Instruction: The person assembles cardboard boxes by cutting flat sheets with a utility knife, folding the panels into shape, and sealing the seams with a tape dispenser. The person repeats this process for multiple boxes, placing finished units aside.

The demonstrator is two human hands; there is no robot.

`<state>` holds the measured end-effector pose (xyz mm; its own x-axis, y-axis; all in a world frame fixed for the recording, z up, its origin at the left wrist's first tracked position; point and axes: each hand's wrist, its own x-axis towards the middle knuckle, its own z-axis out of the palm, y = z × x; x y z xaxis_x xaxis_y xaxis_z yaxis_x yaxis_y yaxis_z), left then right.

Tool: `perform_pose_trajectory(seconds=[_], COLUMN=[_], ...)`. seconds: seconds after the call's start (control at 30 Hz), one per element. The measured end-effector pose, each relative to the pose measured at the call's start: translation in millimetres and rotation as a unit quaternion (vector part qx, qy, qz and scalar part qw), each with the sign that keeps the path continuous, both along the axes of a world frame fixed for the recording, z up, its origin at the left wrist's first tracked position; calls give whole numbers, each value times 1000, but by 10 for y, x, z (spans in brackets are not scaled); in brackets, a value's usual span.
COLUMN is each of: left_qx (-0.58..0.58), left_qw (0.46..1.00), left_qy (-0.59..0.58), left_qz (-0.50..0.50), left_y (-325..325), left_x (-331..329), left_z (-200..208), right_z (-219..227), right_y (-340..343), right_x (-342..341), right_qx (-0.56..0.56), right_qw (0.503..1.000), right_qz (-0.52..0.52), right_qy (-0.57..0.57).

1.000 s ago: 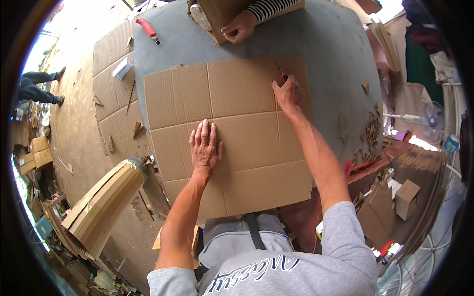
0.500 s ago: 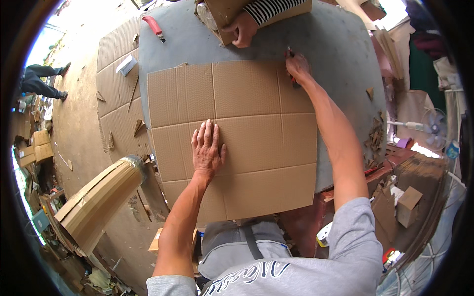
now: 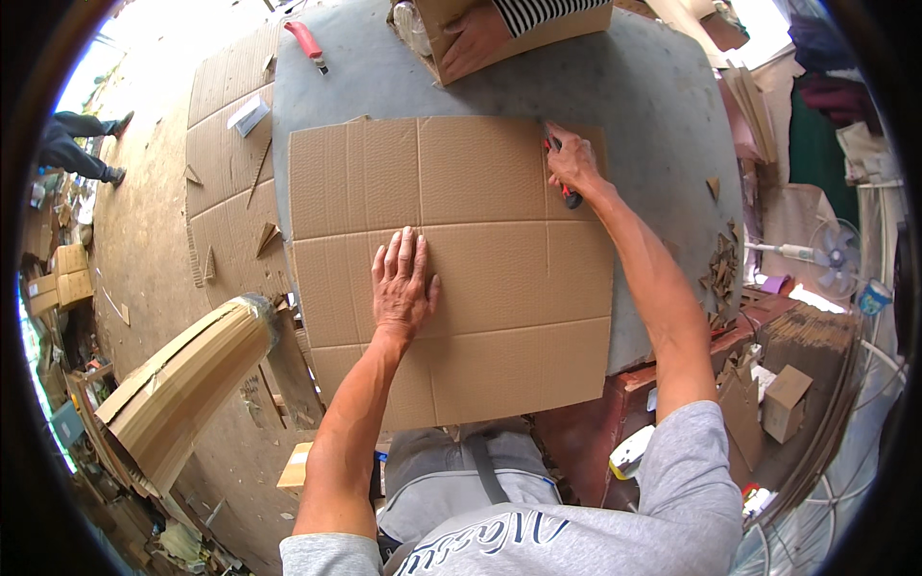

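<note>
A creased cardboard sheet (image 3: 490, 278) lies flat on the grey tabletop in front of me. My left hand (image 3: 403, 283) rests on it, fingers stretched out and palm down, near the crossing of two creases. Gripped in my right hand (image 3: 574, 161) is a black and red utility knife (image 3: 570, 199), held over the sheet's far right part beside a crease. My fingers hide much of its handle, and I cannot tell whether the blade touches the cardboard.
Another person's hand (image 3: 471, 40) holds a cardboard box (image 3: 567, 24) at the table's far edge. A red-handled cutter (image 3: 305, 40) lies at the far left of the table (image 3: 663, 106). Cardboard scraps (image 3: 720, 269) gather at the right edge. A taped cardboard bundle (image 3: 197, 384) stands at left.
My right hand has moved nearer and a little left with the utility knife, from the sheet's far edge onto it. The other person's hand has shifted on the box. My left hand stays put.
</note>
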<state>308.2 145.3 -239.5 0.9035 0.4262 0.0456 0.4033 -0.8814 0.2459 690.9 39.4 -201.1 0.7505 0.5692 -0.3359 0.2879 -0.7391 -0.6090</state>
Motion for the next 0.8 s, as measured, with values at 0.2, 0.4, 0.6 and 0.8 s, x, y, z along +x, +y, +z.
perform_pose_trajectory(seconds=[0.2, 0.4, 0.6, 0.8], left_qx=[-31, -42, -129, -110], left_qw=[998, 994, 989, 992], left_qy=[-48, 6, -62, -34], left_qz=[-14, -98, -39, -46], left_y=[25, -514, -925, -901], left_x=[-34, 61, 142, 147], left_z=[-35, 16, -23, -20], right_z=[-95, 344, 473, 324], right_y=[109, 238, 262, 147], right_x=[146, 179, 99, -9], right_qx=[-171, -127, -121, -140], right_qw=[942, 979, 984, 976], right_qz=[176, 148, 123, 148], right_qy=[-227, -60, -51, -81])
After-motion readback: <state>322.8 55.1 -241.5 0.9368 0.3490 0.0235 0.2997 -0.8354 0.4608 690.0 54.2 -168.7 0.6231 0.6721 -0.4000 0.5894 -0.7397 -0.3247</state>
